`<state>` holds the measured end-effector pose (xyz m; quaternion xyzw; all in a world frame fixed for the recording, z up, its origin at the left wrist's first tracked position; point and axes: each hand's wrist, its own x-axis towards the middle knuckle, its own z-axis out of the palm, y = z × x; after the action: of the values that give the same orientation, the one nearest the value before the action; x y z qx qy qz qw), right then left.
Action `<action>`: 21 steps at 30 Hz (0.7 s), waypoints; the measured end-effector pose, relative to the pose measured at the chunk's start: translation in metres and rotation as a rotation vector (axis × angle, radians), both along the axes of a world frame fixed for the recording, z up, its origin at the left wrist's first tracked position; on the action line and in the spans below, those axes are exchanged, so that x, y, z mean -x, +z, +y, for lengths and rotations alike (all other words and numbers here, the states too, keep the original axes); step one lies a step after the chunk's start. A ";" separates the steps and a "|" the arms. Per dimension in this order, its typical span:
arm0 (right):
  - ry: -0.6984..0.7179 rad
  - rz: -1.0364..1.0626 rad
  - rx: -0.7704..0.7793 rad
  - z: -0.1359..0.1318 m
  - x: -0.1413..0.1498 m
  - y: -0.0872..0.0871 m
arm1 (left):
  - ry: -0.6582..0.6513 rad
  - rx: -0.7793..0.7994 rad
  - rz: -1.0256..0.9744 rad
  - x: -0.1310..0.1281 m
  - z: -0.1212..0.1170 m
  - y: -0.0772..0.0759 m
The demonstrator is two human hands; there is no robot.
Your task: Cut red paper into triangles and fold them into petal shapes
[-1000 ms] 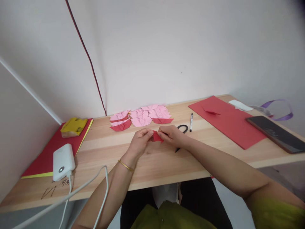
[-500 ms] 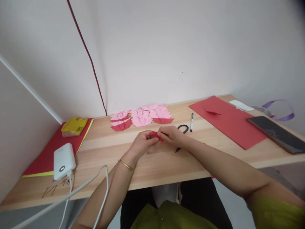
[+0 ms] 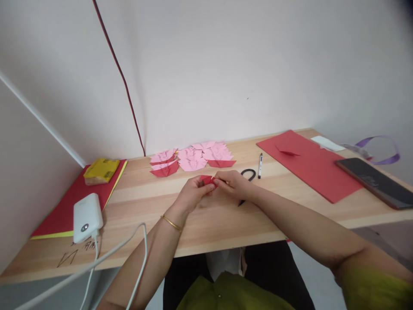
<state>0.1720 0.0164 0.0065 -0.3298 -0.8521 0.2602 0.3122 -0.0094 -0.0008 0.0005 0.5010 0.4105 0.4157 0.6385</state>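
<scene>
A small piece of folded red paper (image 3: pixel 205 178) is held between my two hands above the middle of the table. My left hand (image 3: pixel 195 191) pinches its left part between thumb and fingers. On the other side, my right hand (image 3: pixel 232 182) grips the paper's right edge with closed fingertips, which hide part of it. Black-handled scissors (image 3: pixel 248 174) lie under and beside my right hand, their blades mostly covered by it. Behind my hands, pink folded papers (image 3: pixel 192 160) rest in overlapping rows, with red folded papers (image 3: pixel 165 169) among them.
A pen (image 3: pixel 260 165) lies right of the scissors. Farther right are red paper sheets (image 3: pixel 309 172) and a phone (image 3: pixel 376 181). On the left, a white power bank (image 3: pixel 87 217) with a cable (image 3: pixel 112 254) sits near a yellow packet (image 3: pixel 101 171) on red sheets (image 3: pixel 58 215).
The red paper has shifted slightly in my fingers, and more of it shows above my left thumb. Both hands stay in nearly the same place.
</scene>
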 end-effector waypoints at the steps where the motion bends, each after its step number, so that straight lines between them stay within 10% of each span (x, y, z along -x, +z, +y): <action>1: 0.002 -0.008 0.000 0.000 0.000 0.000 | 0.007 -0.001 0.012 0.000 0.000 -0.001; 16: 0.048 -0.095 -0.024 0.001 0.001 -0.008 | 0.106 0.014 -0.072 0.002 0.002 0.000; 21: 0.033 -0.147 -0.033 0.001 0.001 -0.011 | 0.083 -0.096 0.180 0.002 0.000 0.007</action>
<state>0.1707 0.0172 -0.0040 -0.3285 -0.8823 0.2262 0.2500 -0.0119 -0.0013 0.0072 0.5490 0.4664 0.4142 0.5564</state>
